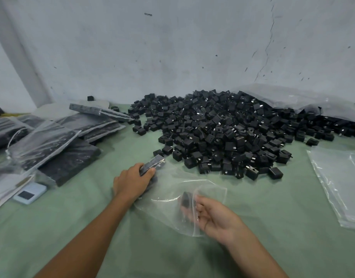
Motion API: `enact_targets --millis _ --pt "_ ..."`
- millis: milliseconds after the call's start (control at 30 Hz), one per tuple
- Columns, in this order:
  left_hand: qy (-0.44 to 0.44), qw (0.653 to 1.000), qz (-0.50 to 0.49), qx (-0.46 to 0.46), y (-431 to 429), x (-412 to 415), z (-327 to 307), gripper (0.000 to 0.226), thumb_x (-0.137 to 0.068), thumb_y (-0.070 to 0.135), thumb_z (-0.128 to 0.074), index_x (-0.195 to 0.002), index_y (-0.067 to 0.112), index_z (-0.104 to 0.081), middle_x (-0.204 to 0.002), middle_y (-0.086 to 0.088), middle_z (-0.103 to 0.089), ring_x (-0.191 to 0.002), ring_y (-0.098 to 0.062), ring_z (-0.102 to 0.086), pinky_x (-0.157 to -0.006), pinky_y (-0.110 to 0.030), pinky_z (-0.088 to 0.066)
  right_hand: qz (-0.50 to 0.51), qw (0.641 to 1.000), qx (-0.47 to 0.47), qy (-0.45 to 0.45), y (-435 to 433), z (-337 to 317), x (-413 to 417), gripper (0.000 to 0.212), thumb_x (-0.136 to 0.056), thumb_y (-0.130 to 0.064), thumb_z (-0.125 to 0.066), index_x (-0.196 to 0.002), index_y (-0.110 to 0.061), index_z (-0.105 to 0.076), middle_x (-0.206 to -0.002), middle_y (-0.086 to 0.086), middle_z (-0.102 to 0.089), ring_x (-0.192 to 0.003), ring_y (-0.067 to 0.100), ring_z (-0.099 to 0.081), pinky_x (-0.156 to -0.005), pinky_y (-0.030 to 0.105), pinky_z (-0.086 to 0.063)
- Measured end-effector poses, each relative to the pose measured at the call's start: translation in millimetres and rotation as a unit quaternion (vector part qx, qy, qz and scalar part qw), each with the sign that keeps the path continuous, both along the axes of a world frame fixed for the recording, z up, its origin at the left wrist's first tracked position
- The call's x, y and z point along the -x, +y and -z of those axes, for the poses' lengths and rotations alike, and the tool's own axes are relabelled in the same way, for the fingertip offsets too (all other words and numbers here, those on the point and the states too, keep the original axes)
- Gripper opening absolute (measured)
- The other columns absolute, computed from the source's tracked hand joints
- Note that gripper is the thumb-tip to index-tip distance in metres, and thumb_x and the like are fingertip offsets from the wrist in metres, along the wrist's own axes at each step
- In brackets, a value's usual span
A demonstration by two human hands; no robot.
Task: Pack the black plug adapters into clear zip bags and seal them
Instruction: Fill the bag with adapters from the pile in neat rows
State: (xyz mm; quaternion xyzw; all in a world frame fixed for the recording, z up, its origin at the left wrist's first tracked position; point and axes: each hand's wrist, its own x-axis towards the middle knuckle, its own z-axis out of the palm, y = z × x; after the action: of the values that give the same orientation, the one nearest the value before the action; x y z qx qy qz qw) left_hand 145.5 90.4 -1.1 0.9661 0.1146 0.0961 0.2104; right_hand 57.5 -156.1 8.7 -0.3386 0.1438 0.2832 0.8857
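Hundreds of adapters (222, 133) lie heaped on the green desk (72, 227) against the wall (172, 47). The left grip (132, 182) clasps a row (152, 166) of them through the bag (170, 189); the right grip (214, 215) pinches the bag's open edge. At left lie stacked filled bags (52, 141), at right empty bags (337, 177).

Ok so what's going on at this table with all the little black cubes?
A person is packing black plug adapters into a clear zip bag. The left hand grips a short row of adapters at the bag's far end. The right hand holds the bag's near edge, and another adapter shows through the plastic there. The bag looks unsealed. A big loose pile lies behind, filled bags are stacked to the left, and empty ones lie to the right.
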Motion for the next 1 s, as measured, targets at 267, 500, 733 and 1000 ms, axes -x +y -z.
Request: enact_targets --millis 267,500,733,1000 --pt "0.011 1.0 0.0 0.003 1 1 -2 0.045 -0.091 0.071 -0.042 -0.115 0.038 -0.06 -0.105 0.006 -0.07 -0.105 -0.025 -0.062 -0.095 -0.041 -0.045 -0.133 0.982 -0.071 -0.117 4 0 -10 0.058 -0.078 0.007 -0.061 -0.136 0.008 -0.052 -0.098 0.017 -0.062 -0.089 0.029 -0.063 -0.088 0.045 -0.057" --pt "0.015 1.0 -0.003 0.004 -1 3 -3 0.046 -0.092 0.071 -0.042 -0.115 0.037 -0.061 -0.107 0.004 -0.07 -0.107 -0.026 -0.061 -0.096 -0.041 -0.045 -0.096 0.97 0.15 -0.166 29 3 -43 0.037 -0.089 -0.004 -0.067 -0.125 0.001 -0.062 -0.119 0.019 -0.069 -0.105 0.028 -0.07 -0.088 0.035 -0.058" --pt "0.017 1.0 -0.004 0.011 -2 4 -3 0.047 -0.091 0.071 -0.042 -0.118 0.038 -0.06 -0.111 0.005 -0.07 -0.111 -0.025 -0.06 -0.097 -0.04 -0.043 -0.049 0.889 0.374 -0.261 65 0 -66 0.009 -0.093 -0.018 -0.064 -0.1 -0.018 -0.069 -0.074 -0.011 -0.071 -0.064 0.005 -0.068 -0.045 0.02 -0.047" --pt "0.014 1.0 -0.011 0.004 -4 7 -6 0.045 -0.092 0.068 -0.043 -0.119 0.037 -0.06 -0.112 0.005 -0.07 -0.111 -0.025 -0.059 -0.098 -0.041 -0.042 0.03 0.734 0.561 -0.381 86 9 -72 0.027 -0.1 -0.014 -0.054 -0.126 -0.008 -0.057 -0.114 0.003 -0.06 -0.105 0.012 -0.058 -0.088 0.019 -0.045"
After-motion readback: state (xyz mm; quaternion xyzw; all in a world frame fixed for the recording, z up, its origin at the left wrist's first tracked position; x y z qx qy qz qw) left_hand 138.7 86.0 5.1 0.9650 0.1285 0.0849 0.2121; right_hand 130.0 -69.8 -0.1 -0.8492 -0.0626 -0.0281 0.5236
